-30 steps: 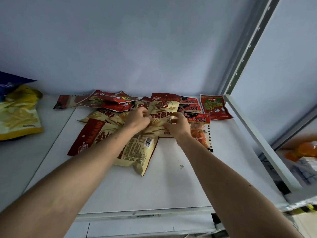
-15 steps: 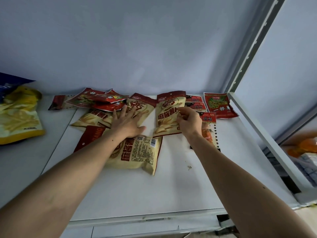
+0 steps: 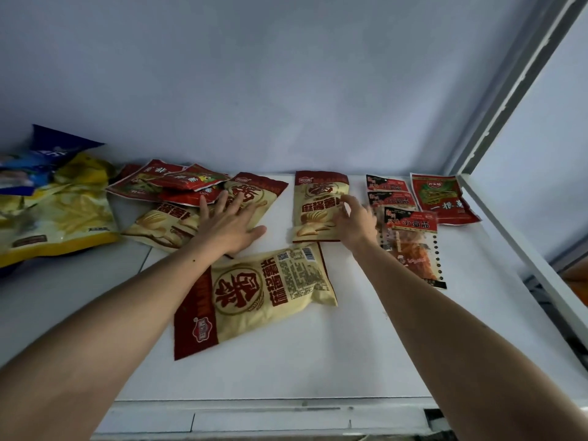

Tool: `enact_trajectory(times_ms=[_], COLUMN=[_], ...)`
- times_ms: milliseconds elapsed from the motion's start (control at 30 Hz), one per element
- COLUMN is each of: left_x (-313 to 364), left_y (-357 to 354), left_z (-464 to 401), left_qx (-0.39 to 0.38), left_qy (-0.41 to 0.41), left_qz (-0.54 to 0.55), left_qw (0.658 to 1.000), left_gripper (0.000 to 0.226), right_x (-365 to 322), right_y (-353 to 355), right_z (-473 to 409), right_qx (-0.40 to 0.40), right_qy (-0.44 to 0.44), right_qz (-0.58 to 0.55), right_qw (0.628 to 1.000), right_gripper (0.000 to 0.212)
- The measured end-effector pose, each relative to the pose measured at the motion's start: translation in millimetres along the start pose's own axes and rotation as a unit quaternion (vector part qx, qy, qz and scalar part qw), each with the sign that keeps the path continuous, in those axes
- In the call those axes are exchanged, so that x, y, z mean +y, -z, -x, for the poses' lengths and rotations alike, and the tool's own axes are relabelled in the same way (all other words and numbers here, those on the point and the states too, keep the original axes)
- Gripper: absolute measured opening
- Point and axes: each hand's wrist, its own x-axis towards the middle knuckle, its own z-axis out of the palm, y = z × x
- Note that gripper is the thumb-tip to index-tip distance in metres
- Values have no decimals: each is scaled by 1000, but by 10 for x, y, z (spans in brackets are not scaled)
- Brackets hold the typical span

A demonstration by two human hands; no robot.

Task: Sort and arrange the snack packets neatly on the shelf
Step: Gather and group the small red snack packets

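White shelf [image 3: 318, 361], packets strewn; left hand [image 3: 229, 224] flat, fingers spread, on a chip bag [image 3: 251, 198]; right hand [image 3: 356, 224] blurred, grip unclear; better slide bags square to the back edge.

Both arms reaching forward, left hand [image 3: 227, 222] flat with fingers spread, right hand [image 3: 354, 222] loosely curled, blurred
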Motion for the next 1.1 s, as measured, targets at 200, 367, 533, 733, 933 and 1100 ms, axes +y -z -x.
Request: enact_trajectory(times_ms=[200, 367, 533, 733, 933, 1100], left_x=[291, 579, 632, 398, 271, 361], left_y=[196, 289, 363, 379, 493, 747], left_z=[129, 204, 312, 368, 543, 672], left_qx=[54, -86, -127, -151, -164, -176], left_qy=[-165, -209, -186, -147, -129, -121], left_qz=[142, 224, 247, 287, 322, 321], left_qw=[974, 948, 942, 935, 924, 923], left_gripper=[56, 55, 53, 56, 52, 61], right_x=[-12, 41, -37, -24, -9, -61], right_y=[11, -5, 29, 140, 293, 552], right_z=[353, 630, 705, 821, 949, 929], right_qx=[63, -89, -177, -243, -324, -328], right_qy=[27, -48, -87, -163, -193, -118], right_qz=[54, 36, 9, -105, -194, -297], right_qw=[996, 994, 980, 950, 906, 889], right_gripper=[36, 57, 61, 44, 41, 38])
